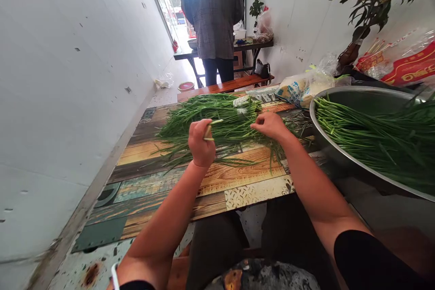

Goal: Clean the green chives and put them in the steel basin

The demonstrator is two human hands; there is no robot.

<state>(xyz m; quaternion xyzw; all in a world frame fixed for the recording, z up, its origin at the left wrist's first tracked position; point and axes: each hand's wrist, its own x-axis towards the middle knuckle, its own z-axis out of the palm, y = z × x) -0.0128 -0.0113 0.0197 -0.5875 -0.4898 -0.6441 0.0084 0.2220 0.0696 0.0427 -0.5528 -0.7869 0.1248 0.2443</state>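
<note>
My left hand [201, 142] is closed in a fist around the pale cut ends of a few chive stalks [212, 127], held just above the table. My right hand [270, 125] is pinched closed over the pile of green chives [217, 120] spread across the patterned wooden table [238, 181], its fingertips down among the stalks. What the right fingers grip is hidden among the leaves.
A large metal basin [343, 156] with sorted chives stands at the right. Plastic bags [301, 88] and a potted plant [370, 7] are behind it. A white wall runs along the left. A person in a grey coat [211, 13] stands at a far table beyond a bench.
</note>
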